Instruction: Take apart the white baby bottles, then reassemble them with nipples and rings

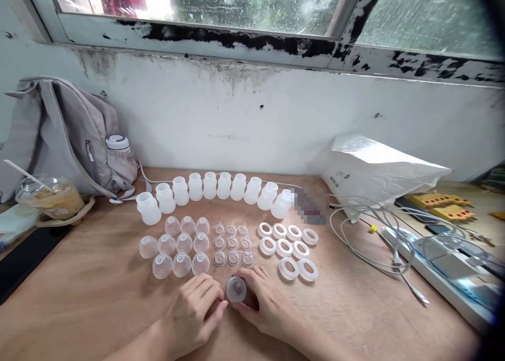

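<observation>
My right hand (266,300) curls its thumb and fingers around a small round translucent bottle nipple assembly (236,288), standing on the table. My left hand (199,303) is closed just left of it, with fingers curled and thumb against the index finger; nothing shows in it. Beyond the hands lie rows of clear silicone nipples (232,242). Left of these stand several clear domed caps (182,264). White screw rings (289,268) lie flat to the right. Behind everything, several small frosted bottles (224,186) stand upright in an arc.
A grey backpack (67,134) and an iced drink in a plastic cup (53,198) are at the left, by a black flat object (31,261). At right are a white bag (379,171), tangled cables (355,245) and a power strip (437,282). A wall (221,119) bounds the back.
</observation>
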Demonstrator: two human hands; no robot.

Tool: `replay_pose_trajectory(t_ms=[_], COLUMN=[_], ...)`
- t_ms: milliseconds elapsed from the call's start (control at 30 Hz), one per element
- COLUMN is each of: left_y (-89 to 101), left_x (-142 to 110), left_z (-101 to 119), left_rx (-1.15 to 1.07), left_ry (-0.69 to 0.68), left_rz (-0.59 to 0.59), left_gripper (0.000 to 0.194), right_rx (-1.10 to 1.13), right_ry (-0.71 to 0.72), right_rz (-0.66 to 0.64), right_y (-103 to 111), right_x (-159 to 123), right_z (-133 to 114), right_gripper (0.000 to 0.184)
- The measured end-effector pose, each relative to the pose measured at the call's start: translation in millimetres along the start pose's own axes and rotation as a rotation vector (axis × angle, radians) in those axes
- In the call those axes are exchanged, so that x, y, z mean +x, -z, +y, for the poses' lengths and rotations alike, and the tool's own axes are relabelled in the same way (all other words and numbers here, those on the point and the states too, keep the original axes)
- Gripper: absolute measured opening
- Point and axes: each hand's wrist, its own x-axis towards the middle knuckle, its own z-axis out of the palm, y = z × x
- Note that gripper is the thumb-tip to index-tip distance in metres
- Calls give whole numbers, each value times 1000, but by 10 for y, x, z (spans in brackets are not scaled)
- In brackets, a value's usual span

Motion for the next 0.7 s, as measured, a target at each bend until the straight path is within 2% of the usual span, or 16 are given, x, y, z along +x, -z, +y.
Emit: replay_pose_trajectory(t_ms=[100,200,267,400,533,700], left_y=[-5,-7,-6,0,7,-14], left_x=[11,20,20,-7,-41,-42], left_z=[4,0,-5,4,64,137], left_rx=[-4,-13,-21,-92,-239,-327], left_ry=[13,23,21,46,122,231], left_rz=[-30,-58,-68,-34,-38,-101], left_gripper=[7,10,12,13,41,30], right_rx=[5,6,12,98,263,319], right_ry=[27,61,61,57,43,-23], right_rz=[-26,-18,40,164,156,135], right_y=[35,56,55,26,-37,-113], right_x=[6,17,18,-18,-80,-109], right_z=[-10,-11,-6,-34,-129,-167], right_gripper=[39,27,17,14,12,9])
